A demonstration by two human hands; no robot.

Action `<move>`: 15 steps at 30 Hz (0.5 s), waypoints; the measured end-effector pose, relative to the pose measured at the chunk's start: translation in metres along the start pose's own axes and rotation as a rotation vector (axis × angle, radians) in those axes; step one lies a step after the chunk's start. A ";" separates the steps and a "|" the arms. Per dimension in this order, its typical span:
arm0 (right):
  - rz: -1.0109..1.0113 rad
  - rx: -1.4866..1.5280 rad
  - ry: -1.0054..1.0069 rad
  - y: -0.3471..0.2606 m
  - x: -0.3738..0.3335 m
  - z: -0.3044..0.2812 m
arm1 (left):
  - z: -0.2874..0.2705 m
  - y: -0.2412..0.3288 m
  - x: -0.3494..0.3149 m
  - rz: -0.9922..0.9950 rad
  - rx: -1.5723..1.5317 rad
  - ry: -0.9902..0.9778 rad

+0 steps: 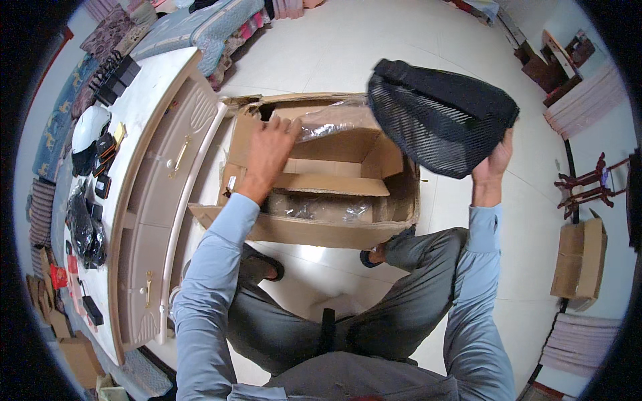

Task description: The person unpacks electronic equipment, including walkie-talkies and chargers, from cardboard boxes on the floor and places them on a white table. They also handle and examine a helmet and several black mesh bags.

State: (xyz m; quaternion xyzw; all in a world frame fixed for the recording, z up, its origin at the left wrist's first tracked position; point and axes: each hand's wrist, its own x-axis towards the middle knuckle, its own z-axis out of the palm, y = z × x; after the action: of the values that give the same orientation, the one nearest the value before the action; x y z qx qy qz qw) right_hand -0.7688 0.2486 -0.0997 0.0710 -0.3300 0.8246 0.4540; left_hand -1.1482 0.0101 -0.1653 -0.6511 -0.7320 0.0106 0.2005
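The right hand (493,157) grips one edge of the black mesh bag (438,120) near the box's (321,234) far right corner; the left hand (271,147) seems to pinch clear plastic (338,122). That lopsided hold could let the bag slip.

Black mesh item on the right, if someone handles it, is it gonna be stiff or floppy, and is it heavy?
The black mesh item is probably fairly stiff: it keeps a broad, curved shape with the right hand gripping just one edge. It looks light for its size, being largely thin mesh, and held one-handed.
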 end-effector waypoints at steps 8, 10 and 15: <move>0.184 0.058 -0.006 0.036 0.000 0.023 | 0.005 0.045 0.011 -0.296 -2.296 -0.275; 0.273 -0.031 0.071 0.044 0.003 0.048 | -0.066 0.048 0.009 -0.350 -3.005 -0.213; 0.261 -0.714 0.346 0.081 -0.031 0.078 | -0.105 0.030 -0.055 -0.470 -2.145 -0.037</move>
State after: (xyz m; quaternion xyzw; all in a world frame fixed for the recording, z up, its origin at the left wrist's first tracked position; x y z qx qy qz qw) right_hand -0.8296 0.1499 -0.0911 -0.2726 -0.5204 0.7088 0.3906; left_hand -1.0835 -0.0640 -0.0924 -0.3309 -0.4695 -0.6603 -0.4838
